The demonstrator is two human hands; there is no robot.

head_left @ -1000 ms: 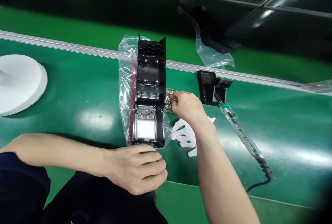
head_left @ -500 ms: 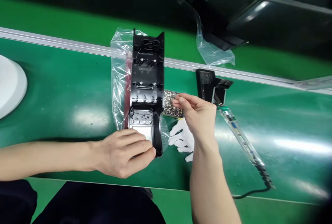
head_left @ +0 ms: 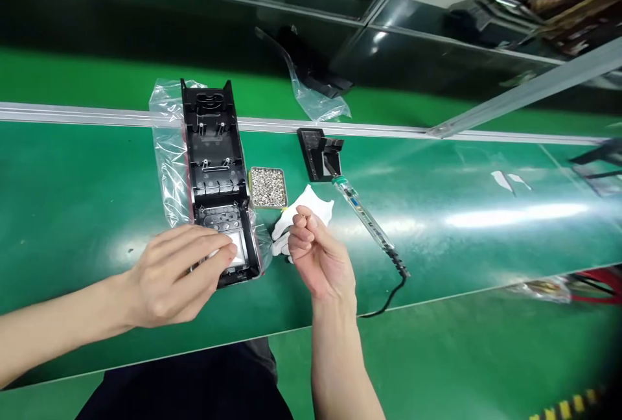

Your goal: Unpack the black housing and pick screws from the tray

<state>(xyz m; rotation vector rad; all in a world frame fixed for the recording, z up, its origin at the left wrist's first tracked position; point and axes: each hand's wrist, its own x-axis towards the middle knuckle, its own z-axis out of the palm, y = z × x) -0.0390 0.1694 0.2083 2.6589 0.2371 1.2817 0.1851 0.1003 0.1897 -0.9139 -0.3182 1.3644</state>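
A long black plastic housing (head_left: pixel 214 148) lies open side up on a clear plastic bag (head_left: pixel 168 141) on the green belt. My left hand (head_left: pixel 175 274) lies over its near end, fingertips on a white patch, holding it down. My right hand (head_left: pixel 318 255) hovers just right of the housing, palm up, thumb and fingertips pinched together; anything between them is too small to see. A small tin of silver screws (head_left: pixel 267 186) sits beside the housing, just beyond my right hand. A white glove (head_left: pixel 306 206) lies between the tin and my right hand.
An electric screwdriver (head_left: pixel 367 222) with a black cable lies to the right, its tip by a black stand (head_left: pixel 318 151). Another clear bag with a black part (head_left: pixel 315 93) lies past the metal rail (head_left: pixel 97 114). Boxes and dark panels are at the back.
My right hand has drawn back from the screw tin toward me and turned palm up with pinched fingers. My left hand slid onto the housing's near end. The view swung right.
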